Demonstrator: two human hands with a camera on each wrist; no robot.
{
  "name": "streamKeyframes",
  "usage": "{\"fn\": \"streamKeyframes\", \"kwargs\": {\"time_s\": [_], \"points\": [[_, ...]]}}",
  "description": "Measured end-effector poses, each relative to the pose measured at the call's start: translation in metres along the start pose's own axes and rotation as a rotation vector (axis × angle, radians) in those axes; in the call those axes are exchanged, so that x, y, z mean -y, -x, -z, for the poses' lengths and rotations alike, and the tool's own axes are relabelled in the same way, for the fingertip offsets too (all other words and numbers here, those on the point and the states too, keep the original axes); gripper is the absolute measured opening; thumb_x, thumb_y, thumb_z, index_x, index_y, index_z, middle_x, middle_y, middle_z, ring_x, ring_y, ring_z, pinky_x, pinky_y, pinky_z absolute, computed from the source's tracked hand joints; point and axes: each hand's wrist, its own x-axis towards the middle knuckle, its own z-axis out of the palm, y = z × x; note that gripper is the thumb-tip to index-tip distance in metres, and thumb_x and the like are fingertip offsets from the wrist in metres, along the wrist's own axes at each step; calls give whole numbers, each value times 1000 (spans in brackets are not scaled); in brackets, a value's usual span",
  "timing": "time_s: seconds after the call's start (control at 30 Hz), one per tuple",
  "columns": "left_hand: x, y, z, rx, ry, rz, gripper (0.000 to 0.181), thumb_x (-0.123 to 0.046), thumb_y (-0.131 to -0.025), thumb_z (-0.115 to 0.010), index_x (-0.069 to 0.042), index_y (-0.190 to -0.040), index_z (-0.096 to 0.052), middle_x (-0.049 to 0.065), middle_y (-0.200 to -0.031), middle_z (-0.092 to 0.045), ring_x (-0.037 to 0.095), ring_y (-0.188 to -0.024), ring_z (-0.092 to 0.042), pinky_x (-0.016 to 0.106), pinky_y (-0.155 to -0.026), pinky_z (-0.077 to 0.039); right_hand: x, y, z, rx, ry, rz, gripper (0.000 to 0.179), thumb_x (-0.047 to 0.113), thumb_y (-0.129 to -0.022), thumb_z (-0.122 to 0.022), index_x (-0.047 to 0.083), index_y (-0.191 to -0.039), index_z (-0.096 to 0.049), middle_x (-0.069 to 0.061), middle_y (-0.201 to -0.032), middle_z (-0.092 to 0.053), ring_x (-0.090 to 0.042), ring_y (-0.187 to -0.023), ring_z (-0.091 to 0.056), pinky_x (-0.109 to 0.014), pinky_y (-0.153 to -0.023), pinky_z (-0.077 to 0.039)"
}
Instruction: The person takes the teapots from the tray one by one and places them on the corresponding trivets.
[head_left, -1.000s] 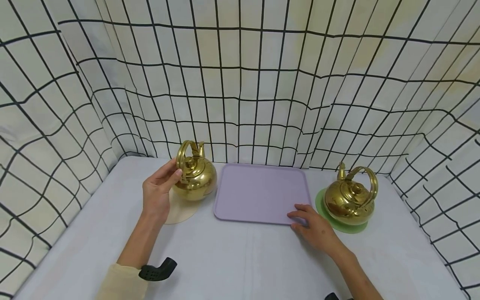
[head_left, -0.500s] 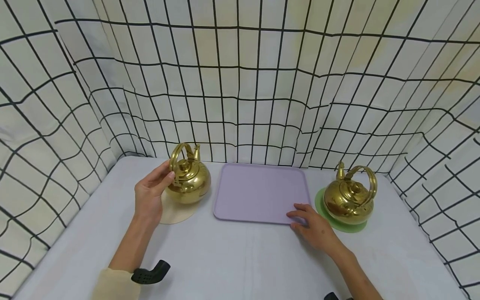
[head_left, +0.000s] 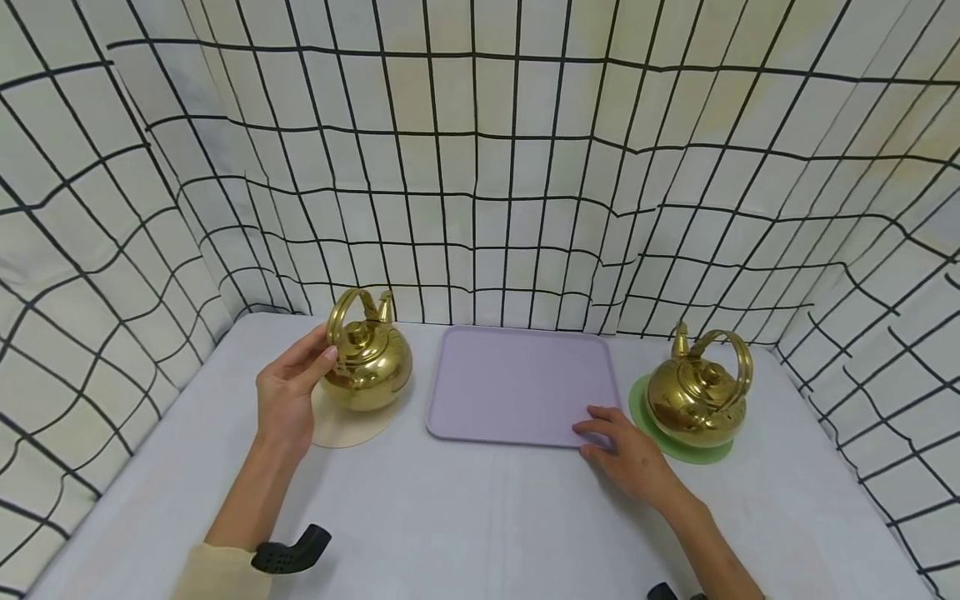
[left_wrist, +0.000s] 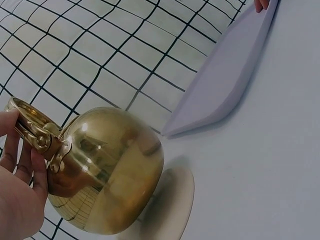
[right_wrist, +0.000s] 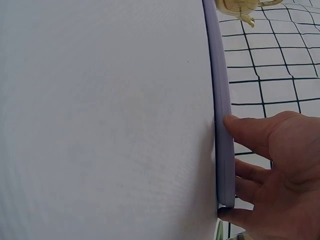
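Note:
My left hand (head_left: 288, 392) grips the arched handle of a shiny brass kettle (head_left: 371, 371). The kettle hangs upright just above a round cream mat (head_left: 351, 432), and the left wrist view shows its shadow on the mat (left_wrist: 172, 207). Between the mats lies a lilac tray (head_left: 525, 383). At the tray's front right corner, my right hand (head_left: 633, 458) holds the rim. In the right wrist view, the thumb of that hand (right_wrist: 285, 170) lies against the front of the rim, with fingers behind it.
A second brass kettle (head_left: 697, 404) stands on a round green mat (head_left: 701, 456) to the right of the tray. White cloth walls with a black grid (head_left: 495, 167) enclose the white table (head_left: 465, 517) at the back and sides.
My left hand has carried the kettle left and slightly downward, from beside the tray to over the cream mat. The right hand and the tray have stayed in place.

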Motion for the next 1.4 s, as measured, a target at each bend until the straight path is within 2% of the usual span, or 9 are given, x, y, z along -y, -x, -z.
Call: {"fn": "streamKeyframes", "kwargs": {"time_s": [0.2, 0.43, 0.63, 0.87, 1.4], "points": [[-1, 2, 5, -21, 12, 2, 38, 8, -96, -66, -5, -131, -70, -12, -103, -81, 3, -95, -69, 17, -94, -52, 0, -2, -1, -9, 7, 4, 27, 15, -96, -73, 16, -124, -74, -17, -151, -57, -44, -145, -49, -62, -116, -43], [-2, 5, 12, -44, 25, 5, 36, 5, -95, -69, -5, -129, -72, -11, -104, -81, 5, -99, -71, 15, -94, -52, 1, -3, -2, -5, 5, 0, 27, 16, -96, -74, 17, -124, -75, -17, -152, -56, -44, -146, -48, -62, -116, -43], [-3, 7, 16, -45, 42, -15, 35, 7, -95, -69, -5, -128, -73, -9, -106, -81, 5, -98, -71, 15, -90, -55, 2, -2, -1, 1, 7, -8, 27, 15, -96, -73, 16, -123, -74, -17, -152, -56, -44, -146, -48, -62, -116, -43], [-3, 8, 19, -75, 49, -16, 35, 7, -94, -69, -3, -127, -73, -7, -103, -80, 5, -96, -72, 15, -89, -55, 2, -1, -1, 2, 5, -15, 27, 15, -97, -73, 16, -124, -74, -17, -152, -56, -44, -146, -48, -62, -116, -43], [-2, 14, 28, -66, 97, -9, 34, 9, -95, -67, -4, -125, -74, -7, -102, -81, 5, -95, -72, 15, -90, -55, -1, -1, -1, -1, -13, 0, 28, 15, -96, -73, 15, -125, -74, -17, -151, -56, -44, -145, -49, -61, -115, -44]]}}
